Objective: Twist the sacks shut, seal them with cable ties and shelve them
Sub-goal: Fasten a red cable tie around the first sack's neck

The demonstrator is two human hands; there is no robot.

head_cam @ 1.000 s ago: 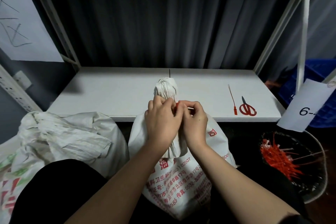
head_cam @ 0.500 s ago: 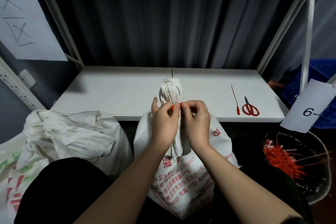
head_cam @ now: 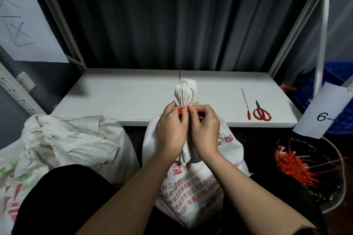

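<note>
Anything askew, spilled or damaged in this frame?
Nothing stands out. Both hands, left hand and right hand, pinch a red cable tie at the twisted neck of the white woven sack; red-handled scissors lie flat on the white shelf board.

White sack [head_cam: 193, 183] with red print; red cable tie [head_cam: 182, 110]; red scissors [head_cam: 261, 113]; white shelf [head_cam: 133, 99]; dark grey curtain [head_cam: 172, 19]; red ties [head_cam: 296, 166] in black bin [head_cam: 332, 192].

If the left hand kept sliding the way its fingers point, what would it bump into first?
Probably the right hand: the left hand points across the sack's neck, fingertips nearly touching at the red cable tie.
</note>
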